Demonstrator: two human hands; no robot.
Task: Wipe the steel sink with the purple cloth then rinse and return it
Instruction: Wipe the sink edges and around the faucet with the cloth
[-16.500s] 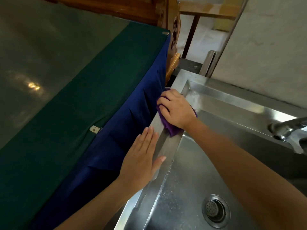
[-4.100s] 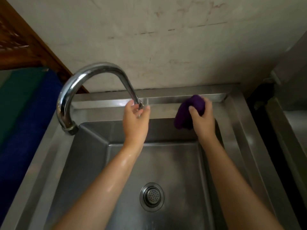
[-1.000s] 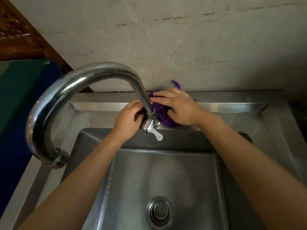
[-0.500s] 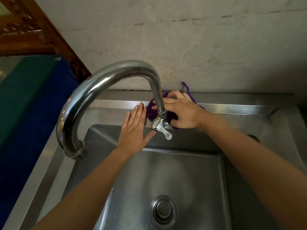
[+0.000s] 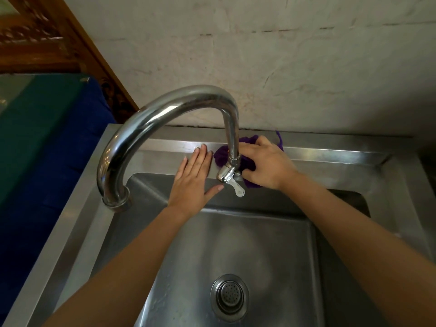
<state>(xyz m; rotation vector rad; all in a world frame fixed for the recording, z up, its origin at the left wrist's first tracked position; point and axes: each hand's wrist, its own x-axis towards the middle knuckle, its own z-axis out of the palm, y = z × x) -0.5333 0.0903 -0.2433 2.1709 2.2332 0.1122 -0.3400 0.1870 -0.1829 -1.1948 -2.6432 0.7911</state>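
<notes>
We're at a home wash area: a steel sink [image 5: 165, 232] with gooseneck faucet [image 5: 165, 109] against a cracked plastered wall [image 5: 306, 67], carved wooden furniture [image 5: 35, 38] at upper left, cloth-covered table [image 5: 35, 128] beside it.

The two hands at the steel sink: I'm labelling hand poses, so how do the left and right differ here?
The left hand lies flat with fingers spread on the back ledge of the steel sink, holding nothing; the right hand is curled over the bunched purple cloth. The left sits left of the curved chrome tap's spout, the right behind and to its right. Both rest on that ledge.
</notes>
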